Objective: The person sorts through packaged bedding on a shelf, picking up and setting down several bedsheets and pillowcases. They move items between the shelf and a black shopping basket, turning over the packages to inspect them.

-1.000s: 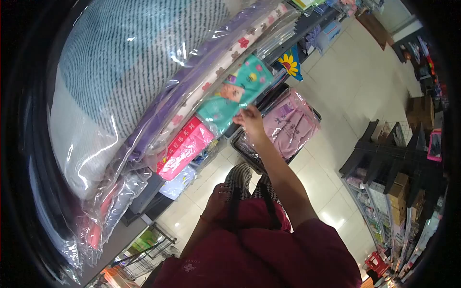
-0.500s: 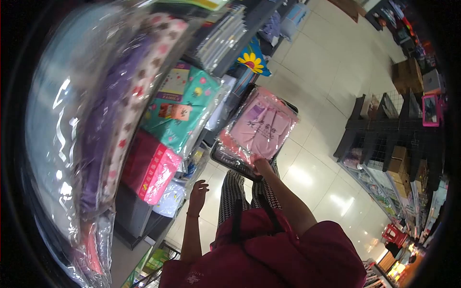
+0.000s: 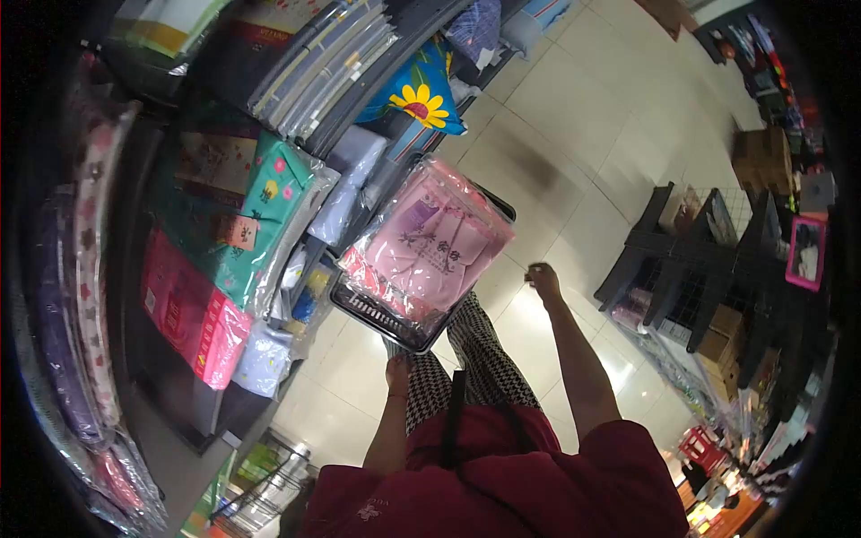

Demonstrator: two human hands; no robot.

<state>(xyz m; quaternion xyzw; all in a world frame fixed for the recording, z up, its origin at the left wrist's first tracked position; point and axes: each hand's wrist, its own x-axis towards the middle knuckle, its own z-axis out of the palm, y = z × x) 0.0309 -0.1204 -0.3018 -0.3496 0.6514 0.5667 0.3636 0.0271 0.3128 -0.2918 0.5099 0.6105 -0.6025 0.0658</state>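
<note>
A black basket hangs in front of my legs, holding pink fabric items in clear plastic packages. At its near edge is my left hand, closed against the rim, with its fingertips partly hidden. My right hand is to the right of the basket, away from it, its fingers loosely bent and apart with nothing in them. Packaged green floral fabric and a bright pink package lie on the shelf to the left.
Dark shelving with more packaged textiles runs along the left. A blue item with a yellow flower juts from it beyond the basket. Black racks with cardboard boxes stand at right, across the tiled floor.
My right hand has let go at the basket and moved right. My left hand has come to the basket's near edge. The basket and the shelf goods appear farther left in view.
</note>
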